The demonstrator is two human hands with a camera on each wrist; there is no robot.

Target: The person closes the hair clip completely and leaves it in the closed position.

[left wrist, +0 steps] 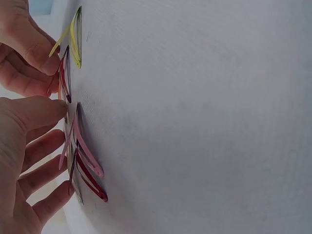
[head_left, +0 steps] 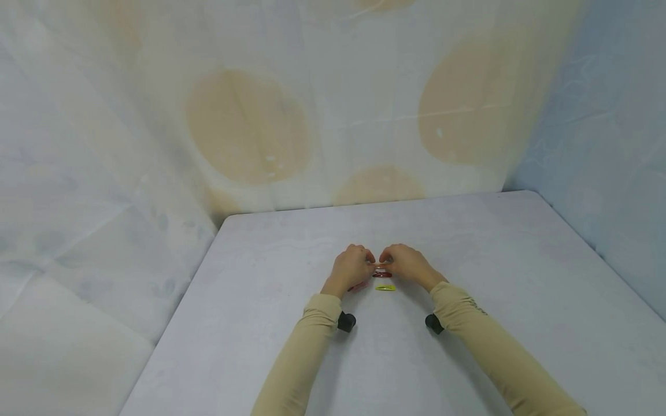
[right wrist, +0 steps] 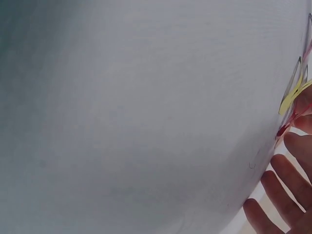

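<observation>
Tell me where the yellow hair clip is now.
In the head view the yellow hair clip lies flat on the white table, just in front of both hands, with a red hair clip beside it.

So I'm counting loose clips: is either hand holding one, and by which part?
Both hands pinch one orange clip between them, the left hand at one end, the right hand at the other.

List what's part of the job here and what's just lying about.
In hand:
left hand and right hand, pinching one hair clip between them.

Lying about:
yellow clip, dark red clip, pink clip, another red clip, all on the table; patterned cloth backdrop.
</observation>
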